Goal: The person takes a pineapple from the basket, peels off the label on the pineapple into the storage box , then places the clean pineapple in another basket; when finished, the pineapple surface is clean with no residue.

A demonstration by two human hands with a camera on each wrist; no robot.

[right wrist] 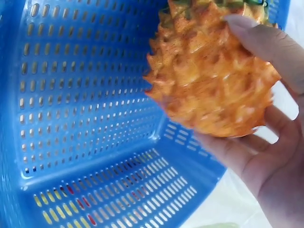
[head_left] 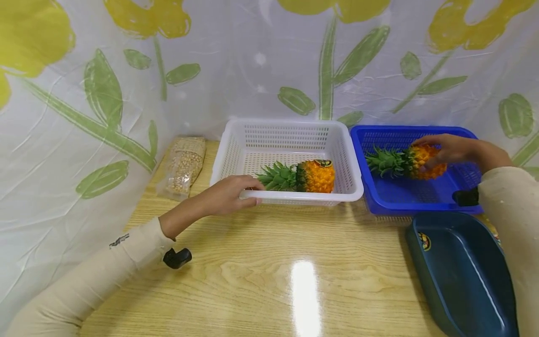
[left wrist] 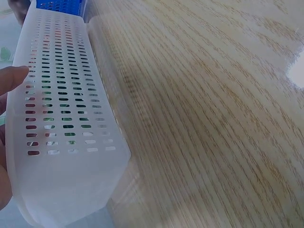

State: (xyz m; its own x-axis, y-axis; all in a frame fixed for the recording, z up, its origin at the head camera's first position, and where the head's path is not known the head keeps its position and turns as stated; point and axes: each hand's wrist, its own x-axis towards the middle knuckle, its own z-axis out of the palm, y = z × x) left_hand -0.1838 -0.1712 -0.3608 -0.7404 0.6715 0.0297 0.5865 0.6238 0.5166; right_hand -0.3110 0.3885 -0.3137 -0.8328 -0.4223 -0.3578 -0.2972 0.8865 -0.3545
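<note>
My left hand (head_left: 233, 194) grips the near left rim of a white plastic basket (head_left: 294, 198), thumb outside and fingers over the edge. Inside that basket lies a pineapple (head_left: 316, 177) with orange skin, green leaves and a small dark sticker. In the left wrist view the slotted side wall (left wrist: 61, 90) fills the left part. My right hand (head_left: 455, 152) holds another orange pineapple (head_left: 417, 161) by its body, leaves pointing left, within the blue basket (head_left: 391, 193). The right wrist view shows thumb and fingers around this pineapple (right wrist: 213, 71), beside the slotted blue floor.
A dark teal basin (head_left: 463, 276) stands at the front right, below the blue basket. Left of the white basket lies a clear bag of pale kernels (head_left: 183, 164). A flowered curtain (head_left: 236, 89) hangs behind the wood-grain table (head_left: 236, 281).
</note>
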